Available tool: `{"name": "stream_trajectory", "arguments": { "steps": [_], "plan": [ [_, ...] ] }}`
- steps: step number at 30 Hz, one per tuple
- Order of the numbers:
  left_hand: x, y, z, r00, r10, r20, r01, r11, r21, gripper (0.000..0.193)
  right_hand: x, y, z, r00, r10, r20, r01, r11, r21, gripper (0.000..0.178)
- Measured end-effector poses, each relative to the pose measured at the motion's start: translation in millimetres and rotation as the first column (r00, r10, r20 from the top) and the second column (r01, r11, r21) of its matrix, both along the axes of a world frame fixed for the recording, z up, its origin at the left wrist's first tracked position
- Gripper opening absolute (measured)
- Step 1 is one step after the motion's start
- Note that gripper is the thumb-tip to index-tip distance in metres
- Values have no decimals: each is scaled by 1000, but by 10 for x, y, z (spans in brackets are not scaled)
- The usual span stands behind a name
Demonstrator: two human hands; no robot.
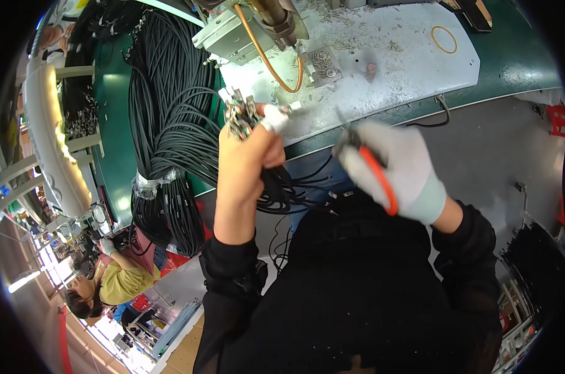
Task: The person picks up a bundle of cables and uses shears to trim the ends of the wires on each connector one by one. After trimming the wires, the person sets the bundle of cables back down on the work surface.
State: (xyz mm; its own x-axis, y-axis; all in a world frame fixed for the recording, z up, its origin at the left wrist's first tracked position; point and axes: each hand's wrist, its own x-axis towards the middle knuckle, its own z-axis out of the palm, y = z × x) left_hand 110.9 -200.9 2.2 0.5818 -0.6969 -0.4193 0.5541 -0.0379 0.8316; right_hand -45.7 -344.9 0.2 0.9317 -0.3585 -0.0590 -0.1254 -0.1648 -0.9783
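My left hand (240,165), bare but for a white cover on the thumb, is closed round a bunch of black cables (276,187). Their metal connector ends (237,118) stick up out of the fist, over the front edge of the metal plate. In a pale glove, my right hand (404,165) grips pliers with red-orange handles (380,177). The dark jaws are blurred and point up and left, a short way to the right of the connectors. Whether they are parted cannot be made out.
A large bundle of black cables (164,81) lies on the green bench (115,112), tied with clear wrap (155,184). Behind my hands, a machine head (276,25) stands over the metal plate (388,37), littered with small scraps. A co-worker (117,280) is at lower left.
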Motion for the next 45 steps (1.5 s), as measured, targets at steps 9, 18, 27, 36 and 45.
{"name": "stream_trajectory", "arguments": {
  "steps": [9,18,27,36,45],
  "plan": [
    [394,-451,-87,986,-147,-76,145,989,-40,2,722,-640,-17,987,53,-148,-20,976,215,33],
    [412,-606,-36,954,-162,253,121,978,170,8,864,-740,-126,989,134,-63,-121,977,177,36],
    [444,-546,-107,927,-218,306,176,972,158,5,878,-761,-198,976,213,47,-215,975,54,32],
    [409,-556,-45,929,-217,299,168,969,181,7,882,-727,-145,987,162,6,-161,973,165,32],
    [398,-575,-46,894,-256,368,182,957,225,8,887,-737,-149,985,158,-71,-135,956,262,31]
  ]
}}
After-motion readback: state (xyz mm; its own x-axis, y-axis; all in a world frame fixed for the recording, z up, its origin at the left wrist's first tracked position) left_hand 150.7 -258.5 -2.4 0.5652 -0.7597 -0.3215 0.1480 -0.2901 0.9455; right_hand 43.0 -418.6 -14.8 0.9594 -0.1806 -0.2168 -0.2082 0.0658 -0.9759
